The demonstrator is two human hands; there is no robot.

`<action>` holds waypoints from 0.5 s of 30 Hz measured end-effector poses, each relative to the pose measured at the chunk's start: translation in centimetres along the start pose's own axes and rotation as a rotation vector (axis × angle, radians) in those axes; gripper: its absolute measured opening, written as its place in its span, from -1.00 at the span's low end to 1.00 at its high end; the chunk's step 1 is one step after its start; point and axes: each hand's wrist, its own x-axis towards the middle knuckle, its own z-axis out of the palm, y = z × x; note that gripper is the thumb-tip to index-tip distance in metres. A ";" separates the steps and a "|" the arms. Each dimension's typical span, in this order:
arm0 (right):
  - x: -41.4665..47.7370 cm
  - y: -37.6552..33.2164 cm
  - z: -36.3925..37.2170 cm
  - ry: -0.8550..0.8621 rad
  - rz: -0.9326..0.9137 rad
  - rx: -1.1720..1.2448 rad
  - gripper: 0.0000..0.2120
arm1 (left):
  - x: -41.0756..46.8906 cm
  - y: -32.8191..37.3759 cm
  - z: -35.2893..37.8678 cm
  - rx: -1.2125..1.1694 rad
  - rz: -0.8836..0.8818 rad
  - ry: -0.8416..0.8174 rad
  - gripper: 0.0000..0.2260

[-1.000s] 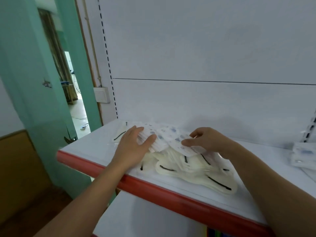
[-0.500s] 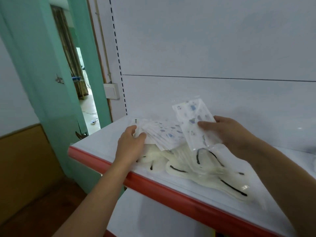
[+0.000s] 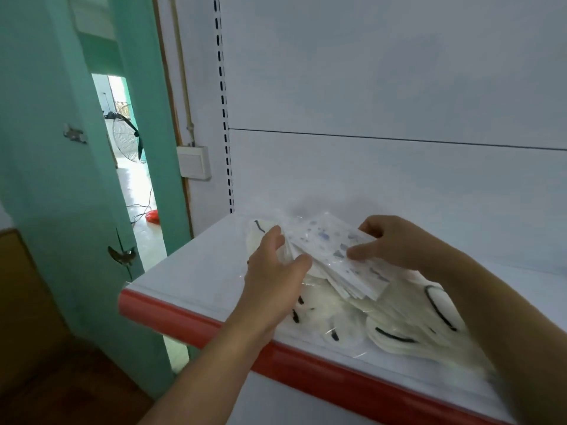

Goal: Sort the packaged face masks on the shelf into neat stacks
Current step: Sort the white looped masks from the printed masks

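1. The white shelf [image 3: 190, 271] has a red front edge and a white back panel; it carries all the masks at its left end.
2. A green door [image 3: 61, 185] stands left of the shelf, with a fan [image 3: 125, 138] visible through the gap beside it.
3. A loose pile of masks [image 3: 399, 329] in clear wrappers, cream with black ear loops, lies on the shelf below and in front of both hands.
4. A bundle of packets [image 3: 331, 256], white with blue print, sits tilted on top of the pile, between the two hands.
5. The left hand [image 3: 276, 271] grips the bundle's left end, thumb in front, fingers behind.
6. The right hand [image 3: 395, 243] pinches the bundle's right end, thumb on top, fingers curled over the far edge.
7. A white switch box [image 3: 194, 162] is fixed on the wall left of the shelf.
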 end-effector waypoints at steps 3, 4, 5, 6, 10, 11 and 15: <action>-0.1 0.1 0.3 0.053 0.020 0.059 -0.79 | 1.1 1.0 -1.0 0.017 0.032 -0.107 -0.38; -0.1 0.2 0.4 0.055 0.030 0.067 -0.79 | 1.7 1.4 -1.3 0.037 0.024 -0.141 -0.37; -0.1 0.4 0.6 0.059 0.040 0.077 -0.79 | 2.2 1.7 -1.6 0.063 0.015 -0.164 -0.35; -0.1 0.5 0.6 0.070 0.046 0.092 -0.79 | 2.7 2.1 -1.8 0.086 0.005 -0.181 -0.34; 0.2 0.7 0.8 0.107 0.034 0.069 -0.76 | 5.5 2.4 -2.1 -0.175 -0.142 -0.251 -0.26; 0.2 0.6 1.0 0.112 0.026 0.037 -0.76 | 6.0 2.4 -2.1 -0.270 -0.191 -0.293 -0.46; 0.1 0.4 1.3 0.126 0.004 -0.005 -0.76 | 7.2 3.0 -1.6 -0.285 -0.301 -0.329 -0.90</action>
